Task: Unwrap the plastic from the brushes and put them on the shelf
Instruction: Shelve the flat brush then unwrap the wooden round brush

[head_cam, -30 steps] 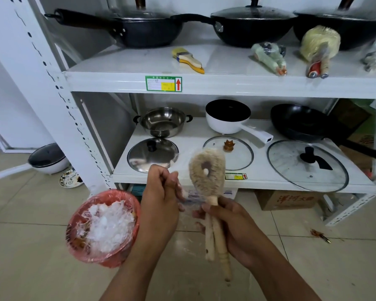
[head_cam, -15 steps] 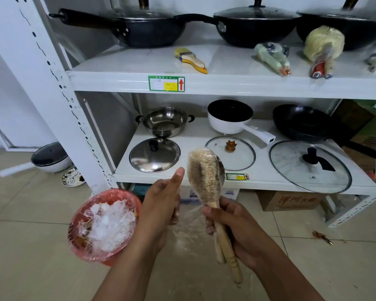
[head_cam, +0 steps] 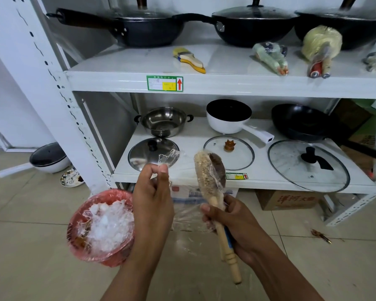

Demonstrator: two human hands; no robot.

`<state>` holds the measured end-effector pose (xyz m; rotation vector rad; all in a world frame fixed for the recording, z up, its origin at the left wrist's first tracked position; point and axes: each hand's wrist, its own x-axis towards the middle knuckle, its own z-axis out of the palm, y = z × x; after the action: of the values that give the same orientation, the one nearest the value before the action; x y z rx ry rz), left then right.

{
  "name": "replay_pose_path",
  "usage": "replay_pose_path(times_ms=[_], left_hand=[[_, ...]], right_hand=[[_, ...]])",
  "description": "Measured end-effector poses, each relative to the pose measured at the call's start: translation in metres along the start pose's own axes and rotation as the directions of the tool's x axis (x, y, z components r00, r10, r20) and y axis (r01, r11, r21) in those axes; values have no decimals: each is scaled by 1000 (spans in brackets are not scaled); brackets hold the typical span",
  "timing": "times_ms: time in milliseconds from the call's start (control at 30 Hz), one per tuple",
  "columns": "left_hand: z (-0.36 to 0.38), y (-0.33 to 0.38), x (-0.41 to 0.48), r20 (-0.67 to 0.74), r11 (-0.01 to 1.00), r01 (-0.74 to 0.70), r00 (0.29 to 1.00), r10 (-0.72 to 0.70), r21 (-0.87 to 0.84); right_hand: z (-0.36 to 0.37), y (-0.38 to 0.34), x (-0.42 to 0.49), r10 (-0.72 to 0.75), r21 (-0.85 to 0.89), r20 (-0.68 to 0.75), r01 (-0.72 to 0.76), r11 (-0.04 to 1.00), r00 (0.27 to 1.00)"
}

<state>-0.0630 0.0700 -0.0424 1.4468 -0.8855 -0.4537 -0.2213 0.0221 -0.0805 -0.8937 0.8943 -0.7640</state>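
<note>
My right hand (head_cam: 230, 222) grips the wooden handles of a bundle of round bristle brushes (head_cam: 206, 174), heads up, in front of the lower shelf (head_cam: 189, 179). Clear plastic wrap (head_cam: 189, 211) still clings to the heads and hangs as a sheet between my hands. My left hand (head_cam: 152, 196) pinches the free end of that wrap (head_cam: 168, 156) between thumb and fingertips, raised to the left of the brush heads. On the upper shelf (head_cam: 226, 83) lie a yellow flat brush (head_cam: 189, 59) and two wrapped brush bundles (head_cam: 271, 57), (head_cam: 319, 48).
A red bin (head_cam: 78, 237) full of crumpled plastic stands on the floor by my left wrist. Pots, pans and glass lids (head_cam: 308, 166) fill the lower shelf; black woks (head_cam: 148, 27) line the upper one. A cardboard box (head_cam: 289, 200) sits under the rack.
My left hand has pulled the wrap's end up and away to the left, peeling a sheet off the brushes. The brush bundle has turned more edge-on in my right hand.
</note>
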Motion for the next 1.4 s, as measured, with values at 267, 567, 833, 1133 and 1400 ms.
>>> replay_pose_path(times_ms=[267, 567, 833, 1133, 1400], left_hand=[[-2, -9, 10, 39, 994, 106, 994, -105, -13], [-2, -4, 7, 9, 997, 74, 997, -74, -34], [-5, -6, 7, 111, 983, 58, 991, -78, 171], [-10, -21, 9, 432, 916, 31, 875, -218, 400], [-3, -16, 2, 455, 901, 111, 833, -315, 420]], right_hand=[[-4, 0, 1, 94, 134, 35, -98, 986, 995], [-7, 6, 4, 107, 58, 25, -108, 992, 994], [-8, 2, 2, 105, 31, -20, -105, 994, 994], [-5, -4, 2, 140, 151, -17, -136, 979, 990], [-7, -7, 4, 155, 250, 34, -158, 955, 987]])
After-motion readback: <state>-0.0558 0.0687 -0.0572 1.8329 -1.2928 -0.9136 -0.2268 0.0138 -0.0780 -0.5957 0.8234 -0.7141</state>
